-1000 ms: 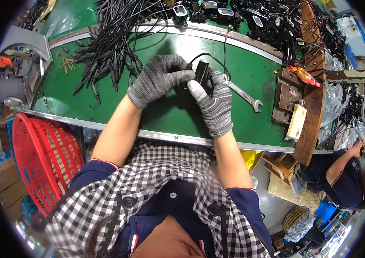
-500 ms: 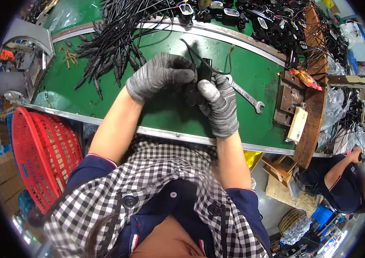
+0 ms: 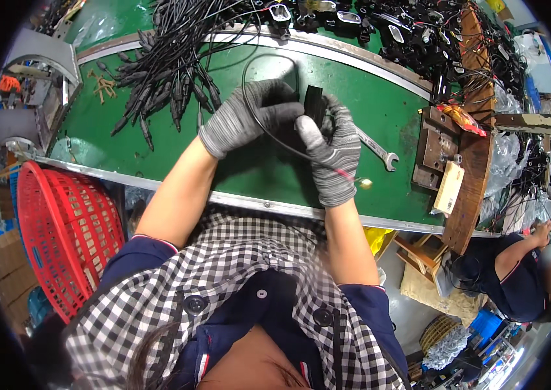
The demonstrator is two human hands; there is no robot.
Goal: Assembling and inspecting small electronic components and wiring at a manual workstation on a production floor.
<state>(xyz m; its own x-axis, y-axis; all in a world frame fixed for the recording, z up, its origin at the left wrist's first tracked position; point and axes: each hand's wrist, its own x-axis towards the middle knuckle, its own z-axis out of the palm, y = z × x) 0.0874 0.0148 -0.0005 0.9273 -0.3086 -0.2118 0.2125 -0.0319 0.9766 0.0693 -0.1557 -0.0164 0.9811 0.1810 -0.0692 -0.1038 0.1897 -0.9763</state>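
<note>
Two gloved hands work one small black block over a green table.

Both hands wear grey knitted gloves. The left hand (image 3: 249, 117) curls over the top of the black block (image 3: 314, 104); the right hand (image 3: 329, 156) grips it from below, thumb pressed up its side, so the block sits pinched between the two. One thin black wire (image 3: 269, 140) loops from the block around the left hand. Just right of the right hand lies one metal spanner (image 3: 377, 149). Left of and beyond the left hand lies a heap of black cables (image 3: 165, 71), too many to count. Below the left forearm stands one red plastic basket (image 3: 61, 227) with a mesh wall.
</note>
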